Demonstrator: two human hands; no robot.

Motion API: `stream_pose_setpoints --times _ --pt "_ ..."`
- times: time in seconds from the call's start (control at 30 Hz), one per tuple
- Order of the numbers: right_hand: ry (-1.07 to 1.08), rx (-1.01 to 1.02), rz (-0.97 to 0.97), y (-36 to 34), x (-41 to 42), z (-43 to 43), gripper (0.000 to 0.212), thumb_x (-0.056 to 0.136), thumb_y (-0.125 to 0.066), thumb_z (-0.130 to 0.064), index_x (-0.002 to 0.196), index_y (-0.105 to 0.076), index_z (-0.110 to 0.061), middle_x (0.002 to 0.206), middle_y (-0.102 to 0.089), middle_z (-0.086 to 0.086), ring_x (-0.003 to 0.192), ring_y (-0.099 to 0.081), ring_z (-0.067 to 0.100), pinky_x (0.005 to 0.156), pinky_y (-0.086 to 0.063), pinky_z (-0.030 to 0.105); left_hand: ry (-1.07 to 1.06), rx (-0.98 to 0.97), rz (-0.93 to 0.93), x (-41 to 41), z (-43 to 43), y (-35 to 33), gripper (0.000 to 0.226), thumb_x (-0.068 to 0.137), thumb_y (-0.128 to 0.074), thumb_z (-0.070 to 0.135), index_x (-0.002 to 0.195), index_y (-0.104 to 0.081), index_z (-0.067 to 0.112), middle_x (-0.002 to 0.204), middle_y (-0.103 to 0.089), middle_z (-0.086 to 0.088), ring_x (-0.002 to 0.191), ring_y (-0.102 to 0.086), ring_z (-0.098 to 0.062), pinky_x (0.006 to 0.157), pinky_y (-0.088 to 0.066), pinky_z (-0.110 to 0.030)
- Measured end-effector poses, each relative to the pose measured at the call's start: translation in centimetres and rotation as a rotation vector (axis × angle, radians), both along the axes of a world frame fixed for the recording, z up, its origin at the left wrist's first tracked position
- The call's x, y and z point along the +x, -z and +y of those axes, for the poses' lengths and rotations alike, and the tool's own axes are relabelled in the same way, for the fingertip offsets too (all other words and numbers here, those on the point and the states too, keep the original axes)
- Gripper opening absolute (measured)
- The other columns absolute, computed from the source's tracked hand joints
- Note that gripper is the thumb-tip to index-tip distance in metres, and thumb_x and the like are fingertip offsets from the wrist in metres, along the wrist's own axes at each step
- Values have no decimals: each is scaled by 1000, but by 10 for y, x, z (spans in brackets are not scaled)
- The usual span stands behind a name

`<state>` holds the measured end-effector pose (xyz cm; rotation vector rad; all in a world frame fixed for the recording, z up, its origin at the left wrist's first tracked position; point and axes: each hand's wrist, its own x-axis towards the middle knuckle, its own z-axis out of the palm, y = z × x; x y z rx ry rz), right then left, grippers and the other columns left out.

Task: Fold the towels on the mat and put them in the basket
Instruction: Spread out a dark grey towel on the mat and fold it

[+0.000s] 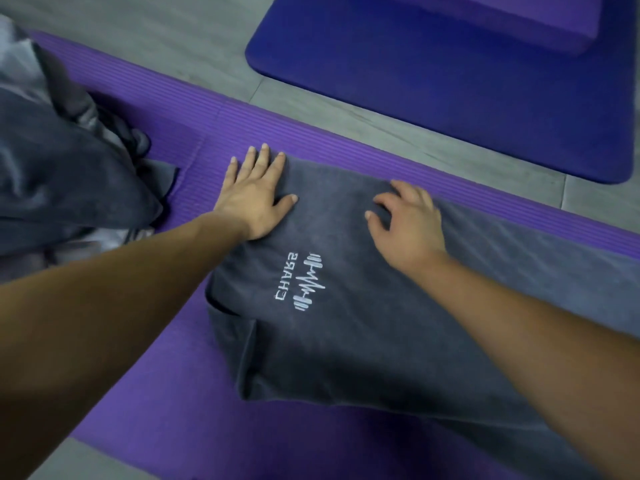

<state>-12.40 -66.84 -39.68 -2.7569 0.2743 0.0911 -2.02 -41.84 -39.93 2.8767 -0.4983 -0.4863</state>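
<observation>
A dark grey towel (363, 327) with a white embroidered logo lies flat on the purple ribbed mat (162, 393), its left part doubled over. My left hand (254, 195) presses flat on the towel's far left corner, fingers spread, half on the mat. My right hand (407, 223) rests on the towel a little to the right, fingers curled down onto the cloth, holding nothing. A heap of crumpled grey towels (62, 174) sits at the left edge of the mat. No basket is in view.
A dark blue mat (450, 98) lies on the grey floor (173, 22) beyond the purple one, with a purple block (502, 19) on it at the top right. A strip of floor separates the two mats.
</observation>
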Motion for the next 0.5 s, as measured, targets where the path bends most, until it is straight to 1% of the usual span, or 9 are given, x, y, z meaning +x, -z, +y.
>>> stream_pose_setpoints --times 0.03,0.07,0.1,0.13,0.17,0.23,0.33,0.4,0.5 --pt "-25 22 -36 -2 -17 7 31 95 -58 -41 117 -68 -21 144 -52 3 131 -45 30 106 -40 47 -57 -79 -41 -11 3 -4 77 97 -48 57 160 -23 19 169 -14 -11 156 -11 -30 126 -10 -50" --pt "-51 60 -83 -4 -36 14 28 93 -60 -39 110 -70 -20 134 -58 3 121 -52 30 100 -44 46 -102 -138 -96 -25 7 -11 67 94 -54 54 149 -41 18 160 -33 -14 148 -28 -36 121 -23 -52" --pt "-72 113 -132 -5 -56 21 25 91 -61 -38 103 -72 -19 120 -62 1 108 -58 28 93 -48 43 -134 -161 -133 -42 13 -16 55 91 -58 53 132 -54 16 142 -48 -16 133 -42 -40 111 -36 -52" --pt "-85 169 -157 -7 -78 29 22 89 -62 -36 98 -72 -18 108 -62 -1 95 -60 24 86 -51 39 -160 -141 -124 -62 20 -21 46 88 -62 53 115 -59 16 124 -54 -16 119 -49 -41 102 -42 -51" --pt "-89 212 -140 -10 -100 38 18 88 -64 -36 93 -71 -19 99 -61 -5 85 -59 18 78 -51 33 -184 -98 -62 -82 30 -23 43 86 -65 54 104 -59 16 113 -56 -16 111 -52 -41 96 -45 -49" --pt "-95 254 -30 -13 -141 51 11 88 -68 -36 89 -69 -25 91 -57 -12 72 -51 5 66 -46 24 -242 5 121 -124 47 -27 52 78 -66 67 98 -58 19 107 -60 -14 108 -55 -40 93 -49 -46" --pt "-165 258 108 -3 -182 67 16 89 -63 -45 87 -66 -29 90 -57 -14 77 -55 5 65 -46 23 -350 52 253 -174 57 -30 68 65 -65 82 99 -57 24 107 -63 -10 107 -58 -37 90 -52 -44" --pt "-201 251 120 3 -194 72 26 88 -55 -54 88 -67 -31 90 -56 -15 85 -55 7 70 -47 24 -408 43 239 -200 53 -32 68 62 -73 78 98 -57 23 109 -57 -11 110 -53 -37 93 -50 -46" --pt "-187 276 75 6 -200 78 37 84 -52 -61 88 -71 -29 91 -56 -16 91 -53 9 82 -47 26 -452 32 83 -224 55 -33 75 58 -87 63 110 -56 21 120 -45 -14 117 -43 -38 97 -45 -51"
